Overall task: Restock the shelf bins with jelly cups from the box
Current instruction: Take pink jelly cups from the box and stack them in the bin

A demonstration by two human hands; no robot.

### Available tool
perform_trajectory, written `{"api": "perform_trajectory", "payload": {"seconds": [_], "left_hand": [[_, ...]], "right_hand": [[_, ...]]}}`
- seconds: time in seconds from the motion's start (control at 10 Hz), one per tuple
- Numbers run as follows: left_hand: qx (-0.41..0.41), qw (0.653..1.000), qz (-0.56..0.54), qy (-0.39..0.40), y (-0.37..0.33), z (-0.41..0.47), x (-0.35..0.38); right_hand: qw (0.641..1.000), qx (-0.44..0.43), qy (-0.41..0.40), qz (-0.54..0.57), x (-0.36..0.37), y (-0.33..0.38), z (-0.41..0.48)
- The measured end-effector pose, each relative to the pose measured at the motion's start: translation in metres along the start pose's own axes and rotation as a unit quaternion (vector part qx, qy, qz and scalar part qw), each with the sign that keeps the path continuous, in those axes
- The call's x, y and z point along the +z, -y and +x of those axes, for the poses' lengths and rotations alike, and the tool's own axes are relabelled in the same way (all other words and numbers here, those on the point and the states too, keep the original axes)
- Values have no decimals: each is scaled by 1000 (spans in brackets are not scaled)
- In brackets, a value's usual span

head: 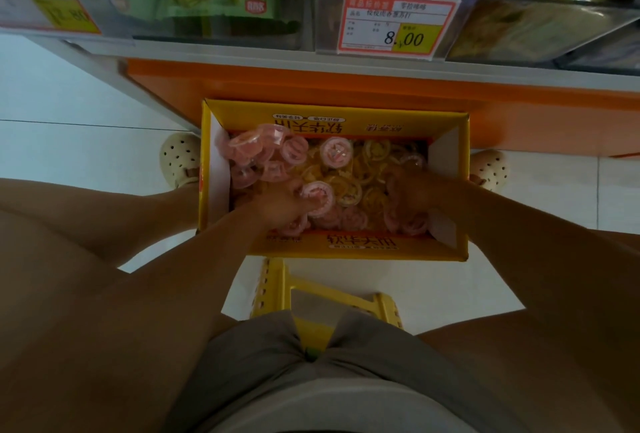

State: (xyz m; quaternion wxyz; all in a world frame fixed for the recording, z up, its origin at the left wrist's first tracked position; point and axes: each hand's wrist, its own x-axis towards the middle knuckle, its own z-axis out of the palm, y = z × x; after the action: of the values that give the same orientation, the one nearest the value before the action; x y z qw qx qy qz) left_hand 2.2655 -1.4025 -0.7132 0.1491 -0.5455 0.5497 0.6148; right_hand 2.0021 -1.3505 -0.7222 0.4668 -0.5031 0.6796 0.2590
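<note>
An open yellow cardboard box [346,252] stands on the floor between my feet, against the orange shelf base. Several pink jelly cups [334,152] and yellow jelly cups [375,152] fill it. My left hand [284,205] is inside the box at its left centre, and its fingers hold a pink cup [317,195]. My right hand [412,190] reaches into the right side with its fingers down among the cups; whether it grips any is hidden. Clear shelf bins [221,9] with green and yellow snack packets stand above.
A yellow folding stool [273,290] sits under me, just behind the box. The orange shelf base [311,82] runs across behind the box. A price tag reading 8.00 [398,25] hangs on the bin front. My shoes [178,158] flank the box on the white tile floor.
</note>
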Motion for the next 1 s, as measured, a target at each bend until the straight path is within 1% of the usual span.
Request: {"api": "perform_trajectory", "payload": {"seconds": [0.1, 0.2, 0.3, 0.4, 0.6, 0.7, 0.8, 0.9, 1.0], "left_hand": [[-5, 1000, 27, 2, -4, -5, -2], [18, 999, 34, -5, -3, -6, -3], [27, 999, 25, 0, -1, -6, 0], [27, 999, 20, -3, -4, -10, 2], [31, 999, 21, -12, -6, -14, 4], [31, 999, 6, -17, -5, -15, 5], [28, 999, 7, -21, -8, -17, 6], [34, 999, 11, -22, -10, -16, 6], [40, 999, 22, -22, -12, -18, 6]], "right_hand": [[999, -21, -28, 35, 15, -7, -3], [991, -48, -89, 93, 27, -14, -1], [947, -91, -74, 299, 30, -13, -8], [923, -92, -110, 356, 31, -10, -13], [917, -86, -106, 375, 42, -16, -11], [946, -77, -101, 297, 40, -14, -7], [956, -63, -80, 274, 40, -12, -10], [947, -48, -82, 307, 43, -9, -11], [949, -72, -94, 294, 48, -2, -9]]}}
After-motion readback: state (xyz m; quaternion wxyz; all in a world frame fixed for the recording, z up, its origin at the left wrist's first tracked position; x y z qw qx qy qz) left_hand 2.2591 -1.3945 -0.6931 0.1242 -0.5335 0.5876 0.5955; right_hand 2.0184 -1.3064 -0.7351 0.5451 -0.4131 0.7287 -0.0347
